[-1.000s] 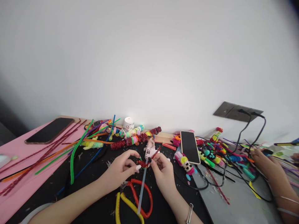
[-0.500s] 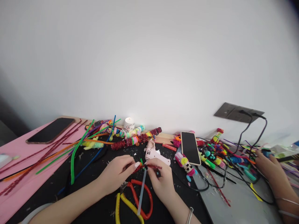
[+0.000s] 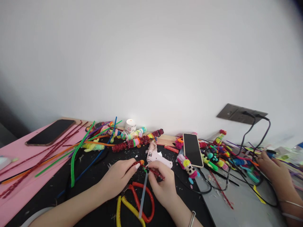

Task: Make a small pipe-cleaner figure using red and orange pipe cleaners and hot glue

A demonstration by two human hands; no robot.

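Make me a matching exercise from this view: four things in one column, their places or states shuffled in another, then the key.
1. outlet
2. dark-edged phone
3. glue gun
4. right hand

A. on the black mat
B. holding a red pipe cleaner
C. on the wall
D. on the pink sheet

Pairs: 1-C, 2-D, 3-A, 4-B

The piece (image 3: 142,162) is small, fuzzy and dark red, with orange and green bits at its middle. It is pinched between left hand (image 3: 121,173) and right hand (image 3: 163,183), its loose stem (image 3: 158,174) slanting down rightward; fingers partly hide it.
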